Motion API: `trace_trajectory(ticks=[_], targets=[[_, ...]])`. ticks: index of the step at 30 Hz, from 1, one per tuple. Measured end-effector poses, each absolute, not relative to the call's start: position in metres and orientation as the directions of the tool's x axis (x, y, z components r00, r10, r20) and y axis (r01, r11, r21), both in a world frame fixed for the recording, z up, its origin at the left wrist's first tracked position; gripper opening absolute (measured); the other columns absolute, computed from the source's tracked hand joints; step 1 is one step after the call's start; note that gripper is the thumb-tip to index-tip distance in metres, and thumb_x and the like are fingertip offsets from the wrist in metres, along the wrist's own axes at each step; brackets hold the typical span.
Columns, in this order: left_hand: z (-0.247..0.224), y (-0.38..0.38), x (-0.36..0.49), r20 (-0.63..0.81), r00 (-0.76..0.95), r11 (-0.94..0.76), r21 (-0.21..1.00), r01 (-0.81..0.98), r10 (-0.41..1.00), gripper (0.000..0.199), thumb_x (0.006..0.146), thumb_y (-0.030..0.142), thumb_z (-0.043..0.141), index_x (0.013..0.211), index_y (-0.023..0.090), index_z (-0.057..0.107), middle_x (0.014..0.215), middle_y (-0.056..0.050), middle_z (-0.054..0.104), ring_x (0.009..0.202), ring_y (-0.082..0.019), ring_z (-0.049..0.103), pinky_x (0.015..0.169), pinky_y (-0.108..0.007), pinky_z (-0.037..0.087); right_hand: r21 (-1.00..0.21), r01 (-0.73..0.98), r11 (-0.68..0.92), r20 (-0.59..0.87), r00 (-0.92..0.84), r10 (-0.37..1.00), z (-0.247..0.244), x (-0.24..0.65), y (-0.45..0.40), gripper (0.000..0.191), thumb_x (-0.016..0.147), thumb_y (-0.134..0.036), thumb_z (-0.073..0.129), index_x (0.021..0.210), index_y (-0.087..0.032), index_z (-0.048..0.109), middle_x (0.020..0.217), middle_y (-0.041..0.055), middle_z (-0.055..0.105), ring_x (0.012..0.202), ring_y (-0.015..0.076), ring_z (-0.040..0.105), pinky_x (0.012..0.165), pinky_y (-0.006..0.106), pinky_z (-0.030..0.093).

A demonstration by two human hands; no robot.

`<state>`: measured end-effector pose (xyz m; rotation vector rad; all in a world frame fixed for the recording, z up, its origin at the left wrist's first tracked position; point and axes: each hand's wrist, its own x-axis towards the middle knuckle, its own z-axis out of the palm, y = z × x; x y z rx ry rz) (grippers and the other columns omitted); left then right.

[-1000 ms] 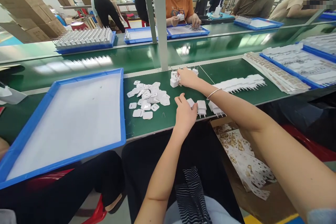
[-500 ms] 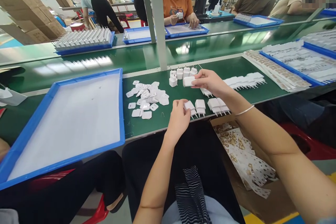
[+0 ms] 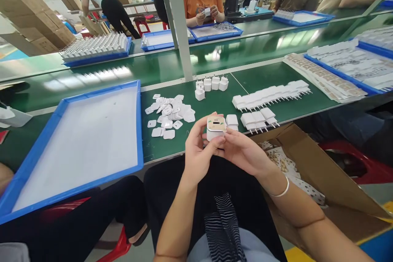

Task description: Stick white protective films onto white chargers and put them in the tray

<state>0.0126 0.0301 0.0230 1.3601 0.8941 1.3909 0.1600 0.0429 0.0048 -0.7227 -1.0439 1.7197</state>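
A white plug charger (image 3: pixel 215 134) is held up near the table's front edge, its end face turned to me. That face bears a beige layer with a dark slot and small green marks. My left hand (image 3: pixel 198 147) is closed round the charger from the left, thumb at its front. From the right, my right hand (image 3: pixel 245 149) is closed with its fingertips at the charger's right edge; whether they pinch the beige layer I cannot tell. Just behind lies another charger (image 3: pixel 232 121). Several white cover plates (image 3: pixel 172 110) lie scattered to the left.
Rows of chargers (image 3: pixel 270 95) lie to the right, with several upright chargers (image 3: pixel 215 83) behind. A blue-rimmed tray (image 3: pixel 141 131) stands left. Beige sticker sheets (image 3: pixel 322 75) lie far right. An open cardboard box (image 3: pixel 331 172) is below the table edge. Co-workers sit across the table.
My right hand has come down from beside the upright chargers to meet my left hand. Both are now at one charger, its beige end face turned towards me.
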Motion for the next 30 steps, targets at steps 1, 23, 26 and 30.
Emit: trace_trajectory(ticks=[1,23,26,30], targets=[[0.021,0.027,0.012,0.231,0.041,-0.222,0.962,-0.159,0.972,0.037,0.088,0.033,0.072,0.124,0.026,0.062,0.130,-0.009,0.067,0.125,-0.027,0.064,0.109,-0.040,0.051,-0.931,-0.366,-0.003,0.091,-0.238,0.967,0.002,0.158,0.039,0.020,0.086,-0.034,0.073,0.104,-0.027,0.068,0.109,0.0049,0.073,0.098,0.0208,0.069,0.082,0.036,0.060],[0.010,0.007,-0.021,0.161,0.266,-0.220,0.953,0.208,0.950,0.031,0.084,0.024,0.078,0.115,0.025,0.072,0.115,-0.006,0.074,0.105,-0.023,0.068,0.094,-0.033,0.053,-0.703,0.375,0.605,0.490,-0.362,0.793,0.047,0.196,0.021,0.019,0.091,-0.011,0.063,0.086,-0.028,0.069,0.074,-0.0016,0.074,0.062,0.0160,0.069,0.058,0.029,0.058],[0.007,0.008,-0.030,0.087,0.318,-0.143,0.977,0.158,0.944,0.029,0.083,0.023,0.079,0.110,0.024,0.070,0.111,-0.006,0.073,0.102,-0.021,0.068,0.090,-0.031,0.052,-0.796,0.403,0.453,0.503,0.024,0.864,0.064,0.226,0.021,0.016,0.088,-0.019,0.069,0.084,-0.034,0.072,0.073,0.0014,0.072,0.063,0.0244,0.069,0.055,0.041,0.058],[-0.005,0.011,-0.035,0.078,0.267,-0.044,0.990,-0.131,0.961,0.036,0.083,0.024,0.079,0.112,0.024,0.059,0.113,-0.006,0.071,0.100,-0.019,0.066,0.087,-0.029,0.053,-0.742,0.645,0.180,0.620,0.560,0.549,0.034,0.290,0.020,0.016,0.091,-0.041,0.061,0.098,-0.036,0.075,0.100,0.0075,0.074,0.096,0.0427,0.071,0.079,0.061,0.058]])
